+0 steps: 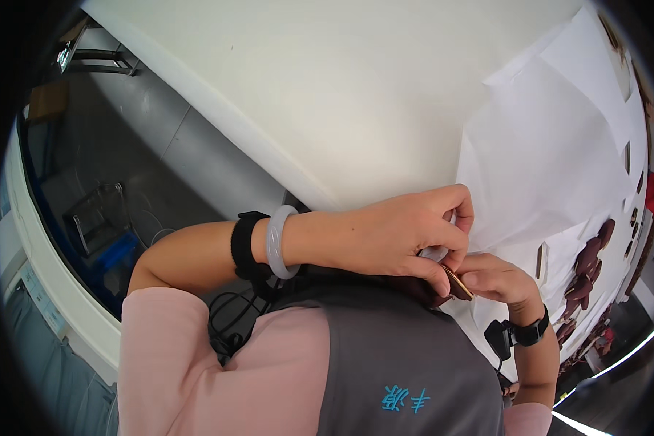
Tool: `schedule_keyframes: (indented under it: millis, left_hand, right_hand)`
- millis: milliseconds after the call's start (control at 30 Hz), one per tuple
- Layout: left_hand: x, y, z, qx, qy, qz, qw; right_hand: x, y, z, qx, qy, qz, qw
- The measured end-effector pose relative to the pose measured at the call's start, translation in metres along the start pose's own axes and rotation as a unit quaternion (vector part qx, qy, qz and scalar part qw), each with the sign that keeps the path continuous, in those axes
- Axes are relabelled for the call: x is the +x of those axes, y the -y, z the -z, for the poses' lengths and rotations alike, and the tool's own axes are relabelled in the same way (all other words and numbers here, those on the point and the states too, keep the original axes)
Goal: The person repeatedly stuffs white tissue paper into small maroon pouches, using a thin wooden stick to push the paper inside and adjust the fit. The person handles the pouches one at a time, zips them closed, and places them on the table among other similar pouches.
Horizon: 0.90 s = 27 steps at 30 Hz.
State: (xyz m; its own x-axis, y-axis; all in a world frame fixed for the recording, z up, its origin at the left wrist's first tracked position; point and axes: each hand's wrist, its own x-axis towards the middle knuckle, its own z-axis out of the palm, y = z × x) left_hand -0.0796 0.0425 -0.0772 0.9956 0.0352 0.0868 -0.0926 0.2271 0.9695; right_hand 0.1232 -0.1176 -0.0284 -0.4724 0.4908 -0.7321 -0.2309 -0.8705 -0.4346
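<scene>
Close to the front of my apron, both hands meet at a small dark brown piece [442,291] with a gold, toothed edge like a zipper. My left hand [407,231] reaches across from the left, its thumb and fingers closed on the piece. Something pale and whitish [434,253] shows between those fingers, too small to make out. On the other side, my right hand [498,280] pinches the gold edge between thumb and fingers. Much of the brown piece is hidden by the hands.
A white table [327,94] stretches ahead, with white sheets [538,160] over its right part. Several dark brown pieces [585,272] lie farther right. Black cables [229,320] hang by my left elbow. Beyond the table's left edge are a grey floor and a cardboard box [49,100].
</scene>
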Motion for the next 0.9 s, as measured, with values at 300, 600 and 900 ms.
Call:
schedule_keyframes:
  millis: [300,600,900]
  left_hand:
    - [-0.004,0.007,-0.005,0.042,-0.021,-0.045,0.998]
    - [-0.012,-0.021,-0.006,0.322,-0.169,-0.101,0.926]
    - [0.024,-0.044,-0.046,0.425,-0.042,-0.036,0.903]
  right_hand:
    - [0.011,0.025,-0.014,-0.258,0.071,-0.048,0.962]
    - [0.009,0.022,-0.013,-0.366,0.029,0.119,0.923]
    - [-0.075,-0.016,-0.027,-0.344,-0.308,0.346,0.817]
